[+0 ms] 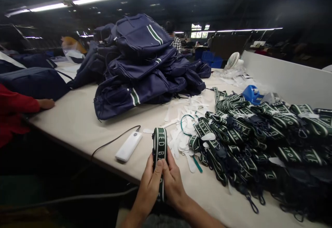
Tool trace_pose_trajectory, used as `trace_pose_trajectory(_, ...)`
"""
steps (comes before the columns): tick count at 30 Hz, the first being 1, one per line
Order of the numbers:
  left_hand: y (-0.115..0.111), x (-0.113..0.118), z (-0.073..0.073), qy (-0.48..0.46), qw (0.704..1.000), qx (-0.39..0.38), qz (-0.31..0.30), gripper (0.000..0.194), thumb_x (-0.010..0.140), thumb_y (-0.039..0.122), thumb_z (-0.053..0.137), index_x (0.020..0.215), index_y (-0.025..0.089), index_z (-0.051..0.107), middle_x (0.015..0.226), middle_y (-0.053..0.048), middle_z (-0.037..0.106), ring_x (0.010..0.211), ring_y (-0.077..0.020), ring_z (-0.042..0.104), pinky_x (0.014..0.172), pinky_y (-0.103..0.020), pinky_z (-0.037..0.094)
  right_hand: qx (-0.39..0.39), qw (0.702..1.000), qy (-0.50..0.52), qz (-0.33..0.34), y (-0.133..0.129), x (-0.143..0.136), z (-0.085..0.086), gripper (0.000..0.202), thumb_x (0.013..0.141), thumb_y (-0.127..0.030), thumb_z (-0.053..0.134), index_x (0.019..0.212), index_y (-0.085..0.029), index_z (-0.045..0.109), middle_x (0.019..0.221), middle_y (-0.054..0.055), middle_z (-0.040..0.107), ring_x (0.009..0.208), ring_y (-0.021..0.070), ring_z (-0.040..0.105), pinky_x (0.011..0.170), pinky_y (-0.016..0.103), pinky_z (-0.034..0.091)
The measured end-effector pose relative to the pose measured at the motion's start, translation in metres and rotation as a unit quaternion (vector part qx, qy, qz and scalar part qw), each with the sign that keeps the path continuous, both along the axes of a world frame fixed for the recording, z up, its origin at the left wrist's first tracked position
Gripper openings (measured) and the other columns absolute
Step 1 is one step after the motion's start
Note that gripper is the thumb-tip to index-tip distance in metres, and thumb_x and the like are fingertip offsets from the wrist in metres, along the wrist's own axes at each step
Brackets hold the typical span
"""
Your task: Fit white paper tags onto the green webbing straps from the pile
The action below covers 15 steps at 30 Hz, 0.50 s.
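A white power bank lay left on the table. At the near edge, the left hand and right hand pinched one folded green strap, thumbs pressed together; it read "TED B". Rightward, a large strap pile lay unsorted, one reading "SPOR", so much seemingly remained.

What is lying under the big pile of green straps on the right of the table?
Beneath the pile of green straps only the table shows, with white paper strips poking out at its left edge. Anything deeper inside is covered.
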<state>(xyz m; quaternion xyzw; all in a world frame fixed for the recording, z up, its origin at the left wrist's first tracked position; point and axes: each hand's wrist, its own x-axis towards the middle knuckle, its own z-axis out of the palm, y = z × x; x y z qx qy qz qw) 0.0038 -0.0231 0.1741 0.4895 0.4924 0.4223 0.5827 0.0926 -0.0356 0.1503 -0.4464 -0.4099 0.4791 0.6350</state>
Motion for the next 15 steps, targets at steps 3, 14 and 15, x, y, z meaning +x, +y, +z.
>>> trace_pose_trajectory(3, -0.004, 0.003, -0.004, 0.031, 0.999, 0.000, -0.011, 0.066, 0.090, 0.056, 0.050, 0.146, 0.021, 0.038, 0.154, -0.008, 0.041, 0.147, -0.0219, 0.026, 0.122, -0.035, 0.018, -0.014, 0.997, -0.075, -0.025, -0.004, 0.002, -0.007, 0.057, 0.101, -0.042, 0.041, 0.153, -0.025, 0.027, 0.153, 0.003, 0.040, 0.141, 0.0220, 0.034, 0.121, 0.040, 0.020)
trace_pose_trajectory(14, -0.018, -0.034, -0.015, 0.054, 0.997, -0.043, -0.042, 0.052, 0.077, 0.054, 0.070, 0.116, 0.021, 0.061, 0.066, 0.000, 0.067, 0.055, -0.0173, 0.062, 0.052, -0.024, 0.049, -0.050, 0.992, 0.058, 0.096, -0.013, 0.009, -0.004, 0.060, 0.083, -0.046, 0.070, 0.136, -0.024, 0.050, 0.116, 0.007, 0.068, 0.102, 0.0247, 0.064, 0.086, 0.038, 0.054)
trace_pose_trajectory(15, -0.021, -0.038, -0.017, 0.049, 0.995, -0.065, -0.063, 0.050, 0.078, 0.055, 0.069, 0.114, 0.021, 0.061, 0.058, 0.001, 0.064, 0.046, -0.0150, 0.056, 0.045, -0.023, 0.044, -0.067, 0.982, 0.128, 0.118, -0.012, 0.009, -0.007, 0.060, 0.077, -0.045, 0.077, 0.128, -0.021, 0.056, 0.113, 0.008, 0.069, 0.101, 0.0246, 0.066, 0.083, 0.036, 0.055)
